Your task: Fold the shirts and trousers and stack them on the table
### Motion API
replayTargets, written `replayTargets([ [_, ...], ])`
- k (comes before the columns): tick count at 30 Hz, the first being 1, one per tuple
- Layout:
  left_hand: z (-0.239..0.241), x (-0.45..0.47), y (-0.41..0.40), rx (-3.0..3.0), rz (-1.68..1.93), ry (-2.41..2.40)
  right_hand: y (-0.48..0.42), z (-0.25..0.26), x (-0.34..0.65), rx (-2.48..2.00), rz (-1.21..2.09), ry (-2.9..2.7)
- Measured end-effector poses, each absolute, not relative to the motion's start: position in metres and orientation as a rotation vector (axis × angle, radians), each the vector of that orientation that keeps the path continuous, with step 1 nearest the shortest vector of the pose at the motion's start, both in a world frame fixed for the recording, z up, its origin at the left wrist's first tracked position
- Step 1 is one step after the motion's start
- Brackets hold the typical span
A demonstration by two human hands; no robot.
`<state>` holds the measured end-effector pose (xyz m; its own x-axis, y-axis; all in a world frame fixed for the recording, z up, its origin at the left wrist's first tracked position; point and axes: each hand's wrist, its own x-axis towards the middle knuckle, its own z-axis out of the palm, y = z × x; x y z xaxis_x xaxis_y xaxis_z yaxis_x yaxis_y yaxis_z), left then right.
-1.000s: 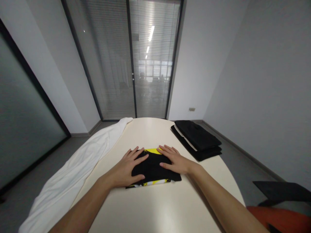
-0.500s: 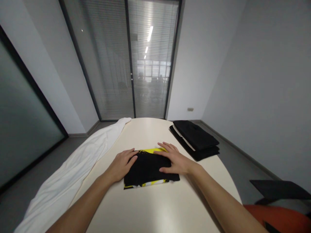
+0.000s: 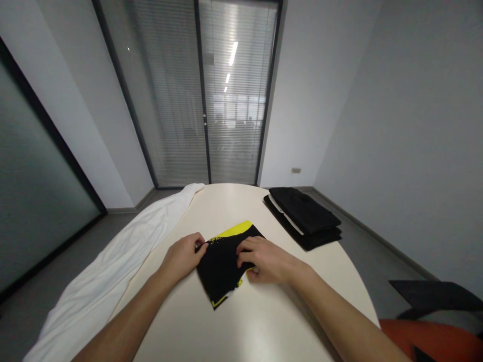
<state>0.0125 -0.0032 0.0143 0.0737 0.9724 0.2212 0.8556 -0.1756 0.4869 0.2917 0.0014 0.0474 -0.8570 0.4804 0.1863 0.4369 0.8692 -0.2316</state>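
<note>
Folded cloth (image 3: 222, 262) is gripped at opposite edges by curled hands (image 3: 184, 257) (image 3: 267, 259).

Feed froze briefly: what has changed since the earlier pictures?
The black-and-yellow cloth has turned counter-clockwise, its near-left corner swinging right and closer. The left hand, flat before, now pinches its left edge; the right hand, also flat, now grips its right side. The white cloth and black pile stayed put.
</note>
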Motion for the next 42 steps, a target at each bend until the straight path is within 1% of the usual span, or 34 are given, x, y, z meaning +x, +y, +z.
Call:
replayTargets([
  [2, 0.019, 0.015, -0.008, 2.102, 0.693, 1.813, 0.013, 0.048, 0.305, -0.774, 0.199, -2.773],
  [5, 0.025, 0.022, -0.018, 2.147, 0.514, 1.535, 0.029, 0.048, 0.329, -0.992, 0.120, -2.670],
  [7, 0.028, 0.028, -0.023, 2.195, 0.430, 1.366, 0.036, 0.047, 0.341, -1.214, 0.118, -2.502],
  [9, 0.030, 0.033, -0.026, 2.239, 0.451, 1.335, 0.040, 0.045, 0.348, -1.494, 0.169, -2.296],
  [12, 0.030, 0.035, -0.025, 2.260, 0.514, 1.423, 0.040, 0.038, 0.342, -1.796, 0.365, -2.132],
  [15, 0.029, 0.034, -0.023, 2.288, 0.470, 1.433, 0.037, 0.029, 0.329, -1.830, 0.544, -2.146],
  [23, 0.027, 0.050, -0.034, 2.423, 0.384, 1.159, 0.039, 0.017, 0.325, -1.775, 0.589, -2.163],
  [30, 0.017, 0.053, -0.029, 2.454, 0.455, 1.149, 0.040, 0.012, 0.311, -1.778, 0.697, -1.926],
  [33, 0.013, 0.056, -0.030, 2.479, 0.501, 1.068, 0.042, 0.010, 0.309, -1.827, 0.650, -1.901],
  [38, 0.015, 0.061, -0.033, 2.572, 0.597, 0.950, 0.049, 0.015, 0.329, -1.874, 0.534, -2.025],
  [42, 0.014, 0.058, -0.032, 2.649, 0.629, 0.897, 0.049, 0.027, 0.338, -2.077, 0.425, -2.032],
])
